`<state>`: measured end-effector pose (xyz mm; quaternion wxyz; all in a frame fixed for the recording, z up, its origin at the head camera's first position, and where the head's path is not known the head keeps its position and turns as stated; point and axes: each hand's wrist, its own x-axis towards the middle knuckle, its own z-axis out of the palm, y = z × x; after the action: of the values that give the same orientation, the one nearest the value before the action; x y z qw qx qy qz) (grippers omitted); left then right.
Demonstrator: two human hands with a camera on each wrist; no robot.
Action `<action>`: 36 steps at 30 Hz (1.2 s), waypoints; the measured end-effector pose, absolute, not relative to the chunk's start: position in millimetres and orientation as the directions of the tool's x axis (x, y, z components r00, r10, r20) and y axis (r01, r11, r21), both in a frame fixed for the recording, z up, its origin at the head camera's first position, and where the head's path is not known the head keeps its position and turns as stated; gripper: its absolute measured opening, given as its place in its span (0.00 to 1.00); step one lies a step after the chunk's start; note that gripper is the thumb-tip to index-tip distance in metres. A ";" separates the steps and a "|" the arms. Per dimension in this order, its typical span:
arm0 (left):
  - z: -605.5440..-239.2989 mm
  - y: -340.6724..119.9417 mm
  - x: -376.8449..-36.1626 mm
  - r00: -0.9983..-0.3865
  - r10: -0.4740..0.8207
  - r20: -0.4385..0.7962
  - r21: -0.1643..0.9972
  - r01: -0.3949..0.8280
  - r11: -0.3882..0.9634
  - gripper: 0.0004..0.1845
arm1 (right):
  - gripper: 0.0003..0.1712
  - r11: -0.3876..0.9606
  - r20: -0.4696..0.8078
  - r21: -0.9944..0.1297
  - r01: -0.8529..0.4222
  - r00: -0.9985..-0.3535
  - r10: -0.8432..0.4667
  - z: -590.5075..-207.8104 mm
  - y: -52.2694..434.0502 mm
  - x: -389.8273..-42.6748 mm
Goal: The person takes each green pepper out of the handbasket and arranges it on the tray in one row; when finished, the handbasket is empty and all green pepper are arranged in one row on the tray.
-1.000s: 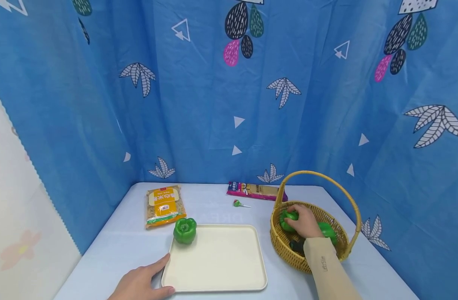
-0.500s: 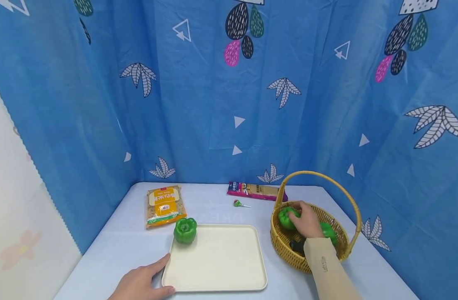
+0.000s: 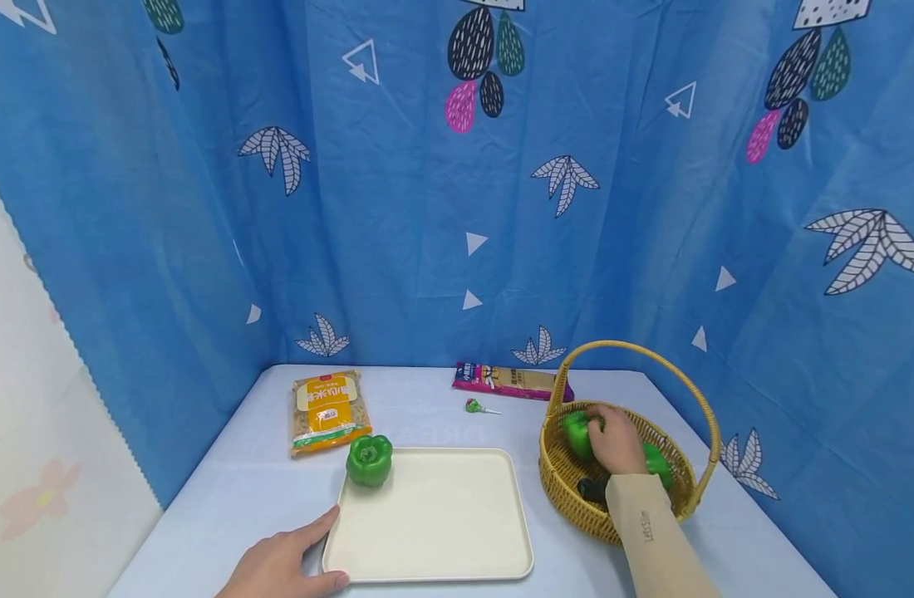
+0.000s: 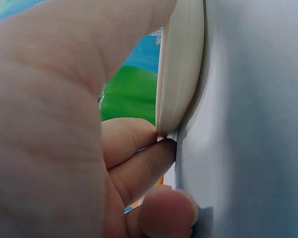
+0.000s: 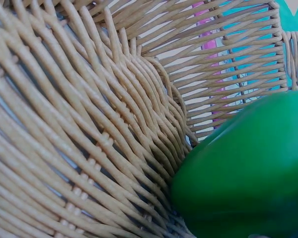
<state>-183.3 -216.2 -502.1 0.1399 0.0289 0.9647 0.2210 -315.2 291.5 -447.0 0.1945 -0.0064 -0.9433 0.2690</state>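
A glossy green pepper (image 3: 577, 433) sits in the wicker basket (image 3: 569, 490), gripped.

No lettering is legible anywhere

Blue patterned curtain (image 3: 397, 208) behind and beside pale blue table (image 3: 427, 390); even, bright light.

The right hand (image 3: 616, 438) covers most of the green pepper (image 3: 577, 432) in the basket (image 3: 569, 490), so the fingers' hold cannot be read. A dark item (image 3: 593, 487) beneath the sleeve is too hidden to identify. The left hand (image 3: 281, 566) is cut off at the head view's bottom edge. The wrist view shows the tray (image 4: 181, 74) only as a blurred rim.
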 end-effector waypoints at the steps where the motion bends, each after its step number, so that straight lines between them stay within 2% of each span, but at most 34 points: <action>1: -502.1 -215.8 -183.0 -0.960 0.113 -0.257 0.430 -0.009 0.903 0.56 | 0.18 0.858 0.357 -0.507 -0.084 -0.926 0.120 -446.6 291.5 -314.9; 10: -501.7 -215.9 -182.2 -0.960 0.118 -0.254 0.433 -0.004 0.902 0.56 | 0.22 0.831 0.270 -0.556 -0.011 -0.948 0.168 -444.4 290.4 -314.2; 15: -501.9 -216.5 -183.6 -0.959 0.128 -0.254 0.436 0.005 0.900 0.55 | 0.38 0.834 0.240 -0.551 0.021 -0.954 0.182 -445.9 288.1 -316.0; 17: -501.9 -216.8 -184.1 -0.959 0.132 -0.250 0.435 0.010 0.900 0.55 | 0.41 0.837 0.235 -0.547 0.027 -0.954 0.185 -446.6 287.2 -316.8; 23: -502.4 -216.6 -184.1 -0.961 0.124 -0.248 0.424 0.007 0.906 0.55 | 0.37 0.845 0.247 -0.534 0.006 -0.955 0.163 -446.6 286.6 -317.6; 36: -502.9 -216.8 -184.4 -0.959 0.121 -0.257 0.433 -0.002 0.901 0.55 | 0.36 0.843 0.237 -0.538 -0.001 -0.960 0.150 -447.7 286.2 -318.4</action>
<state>-184.4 -216.8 -502.9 0.1401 0.0307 0.9649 0.2199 -318.4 286.2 -447.7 0.1359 -0.0392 -0.9503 0.2774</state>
